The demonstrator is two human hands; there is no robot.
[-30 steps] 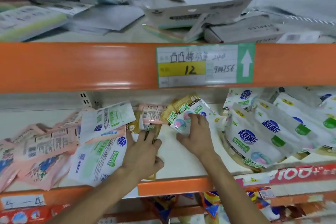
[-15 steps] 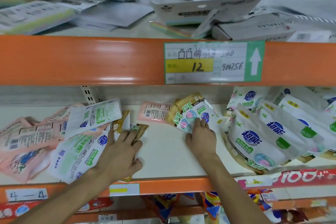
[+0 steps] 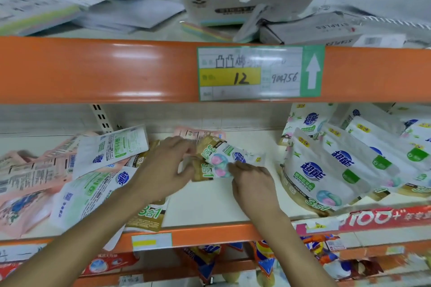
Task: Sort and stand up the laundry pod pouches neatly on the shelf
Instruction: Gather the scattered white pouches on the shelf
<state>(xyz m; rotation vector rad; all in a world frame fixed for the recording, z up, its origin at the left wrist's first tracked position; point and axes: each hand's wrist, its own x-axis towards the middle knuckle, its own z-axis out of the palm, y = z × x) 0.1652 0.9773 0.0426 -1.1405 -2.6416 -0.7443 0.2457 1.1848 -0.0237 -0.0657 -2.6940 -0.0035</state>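
Two white-and-gold laundry pod pouches [image 3: 221, 158] lie stacked at the middle of the white shelf [image 3: 210, 205]. My right hand [image 3: 254, 184] pinches their lower right edge. My left hand [image 3: 163, 165] reaches in from the left and meets the gold end of the pouches; it is blurred, so its grip is unclear. To the left lies a loose heap of flat pouches, pink ones [image 3: 35, 170] and white ones [image 3: 114, 147]. A gold-bottomed pouch [image 3: 149, 214] overhangs the shelf's front edge. Several white pouches [image 3: 310, 170] lean in a row on the right.
An orange beam [image 3: 93, 70] with a price label [image 3: 251, 72] runs just above the shelf opening. The upper shelf carries jumbled stationery boxes [image 3: 233, 4]. A pink pouch [image 3: 198, 133] lies at the back wall. Orange packets [image 3: 263, 261] fill the shelf below.
My left hand left the heap on the left and swung right to the middle pouches. My right hand shifted from resting on top of them to gripping their lower edge.
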